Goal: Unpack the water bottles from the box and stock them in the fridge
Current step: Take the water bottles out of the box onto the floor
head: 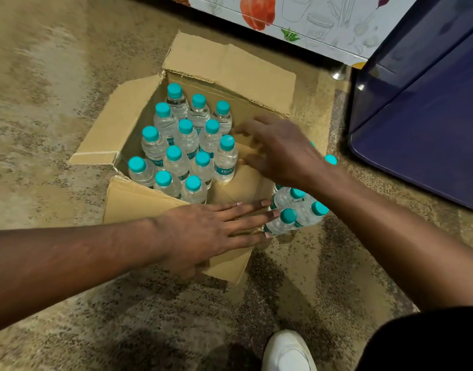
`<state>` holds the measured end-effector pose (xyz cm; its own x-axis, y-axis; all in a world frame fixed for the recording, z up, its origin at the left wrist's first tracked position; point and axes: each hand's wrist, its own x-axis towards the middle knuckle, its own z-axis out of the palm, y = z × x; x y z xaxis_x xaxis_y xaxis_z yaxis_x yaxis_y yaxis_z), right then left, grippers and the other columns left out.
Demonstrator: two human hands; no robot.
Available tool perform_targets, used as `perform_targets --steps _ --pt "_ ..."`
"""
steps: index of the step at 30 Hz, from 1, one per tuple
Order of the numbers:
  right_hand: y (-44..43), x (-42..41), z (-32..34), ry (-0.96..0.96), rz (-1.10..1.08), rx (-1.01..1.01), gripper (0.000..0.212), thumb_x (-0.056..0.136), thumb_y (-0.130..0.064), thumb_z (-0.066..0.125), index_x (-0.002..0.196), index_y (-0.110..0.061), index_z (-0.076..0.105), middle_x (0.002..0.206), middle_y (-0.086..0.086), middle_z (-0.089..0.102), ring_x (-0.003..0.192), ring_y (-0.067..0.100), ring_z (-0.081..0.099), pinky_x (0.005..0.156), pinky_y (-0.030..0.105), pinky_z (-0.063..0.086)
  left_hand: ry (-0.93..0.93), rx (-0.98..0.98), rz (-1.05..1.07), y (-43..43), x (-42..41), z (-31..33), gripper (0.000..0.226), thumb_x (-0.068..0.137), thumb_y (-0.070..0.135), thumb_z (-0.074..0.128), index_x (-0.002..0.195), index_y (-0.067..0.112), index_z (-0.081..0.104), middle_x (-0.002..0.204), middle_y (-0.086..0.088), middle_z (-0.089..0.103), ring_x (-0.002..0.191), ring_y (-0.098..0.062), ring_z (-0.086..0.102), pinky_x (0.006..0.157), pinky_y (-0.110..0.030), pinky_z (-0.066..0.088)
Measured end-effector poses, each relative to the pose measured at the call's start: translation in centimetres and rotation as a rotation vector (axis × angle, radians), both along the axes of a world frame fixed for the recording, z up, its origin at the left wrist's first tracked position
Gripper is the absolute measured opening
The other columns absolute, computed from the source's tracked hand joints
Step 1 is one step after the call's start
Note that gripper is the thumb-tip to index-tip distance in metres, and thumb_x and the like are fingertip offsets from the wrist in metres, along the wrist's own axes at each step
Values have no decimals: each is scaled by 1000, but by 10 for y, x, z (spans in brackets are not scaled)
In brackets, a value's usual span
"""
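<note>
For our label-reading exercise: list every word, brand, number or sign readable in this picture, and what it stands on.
"Bisle": teal label of the rightmost bottle in the box; the rest curves out of sight.
"ler": label fragment on a bottle further left.
Other bottle labels: hidden or too blurred to read.
The box and the patterned panel: no text; the panel shows drawings only.

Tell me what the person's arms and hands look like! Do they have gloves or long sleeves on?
No gloves, no long sleeves. The left hand and the right hand are bare, and both forearms too, as far as they show. No rings, watch or bracelets in sight. The left hand's fingernails are short and plain. The right hand is a bit blurred.
</note>
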<state>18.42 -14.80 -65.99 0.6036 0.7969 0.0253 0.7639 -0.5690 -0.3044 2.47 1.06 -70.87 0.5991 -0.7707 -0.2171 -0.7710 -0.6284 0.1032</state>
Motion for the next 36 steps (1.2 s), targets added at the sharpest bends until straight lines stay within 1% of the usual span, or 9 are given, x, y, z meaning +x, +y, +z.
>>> perform_targets --steps 3,8,11,15,21,25,28,32,36 --pt "27 10 -31 -13 100 -84 53 94 -29 74 143 -25 55 135 7 56 106 19 60 77 27 42 5 -3 4 -1 0 1 137 72 42 86 170 20 -7 172 -10 -32 160 -29 -27 131 -52 9" --pt "34 11 -43 -32 140 -75 33 97 -21 69 130 -16 66 123 10 59 95 16 53 72 23 33 13 12 2 -2 1 2 138 71 40 87 169 19 -8 171 -10 -33 159 -29 -29 130 -54 7" --pt "19 15 -27 17 51 -36 32 94 -22 73 124 -17 68 118 6 59 95 14 50 74 27 41 9 11 0 -2 1 2 139 71 40 87 169 20 -9 171 -9 -34 159 -28 -29 130 -52 6" --pt "-31 17 21 -21 -121 159 31 89 -24 79 118 -15 71 112 4 64 95 22 64 81 38 58 -23 -9 -2 0 1 2 142 68 37 88 169 19 -9 173 -10 -30 160 -28 -27 128 -50 3" --pt "-125 3 91 -142 -246 436 28 87 -32 85 112 -24 76 99 1 69 76 21 67 63 41 57 -50 -35 -2 0 1 3 138 69 39 88 170 19 -3 175 -10 -24 161 -29 -23 128 -52 10" --pt "-180 -21 106 -57 -229 381 32 88 -43 83 116 -34 71 108 -3 69 82 22 69 61 31 57 -44 -40 11 0 1 1 137 69 38 88 170 21 -3 175 -9 -23 161 -28 -22 126 -51 4" --pt "-198 -46 92 28 -211 313 33 84 -38 86 114 -30 73 107 -7 70 78 21 70 58 31 58 -64 -47 14 0 1 1 141 62 36 89 171 20 1 176 -10 -19 162 -28 -19 124 -48 4" --pt "-195 -80 54 118 -207 180 31 81 -34 89 109 -34 74 107 -16 69 81 8 70 64 27 58 -53 -29 9 -1 1 4 137 65 35 87 171 20 1 175 -10 -22 162 -29 -21 125 -51 3" --pt "-183 -99 12 165 -257 29 32 78 -34 86 108 -32 73 104 -20 63 80 -7 64 69 12 56 -22 -2 13 -2 -1 8 136 66 32 86 170 20 0 174 -10 -27 160 -28 -25 126 -51 3"
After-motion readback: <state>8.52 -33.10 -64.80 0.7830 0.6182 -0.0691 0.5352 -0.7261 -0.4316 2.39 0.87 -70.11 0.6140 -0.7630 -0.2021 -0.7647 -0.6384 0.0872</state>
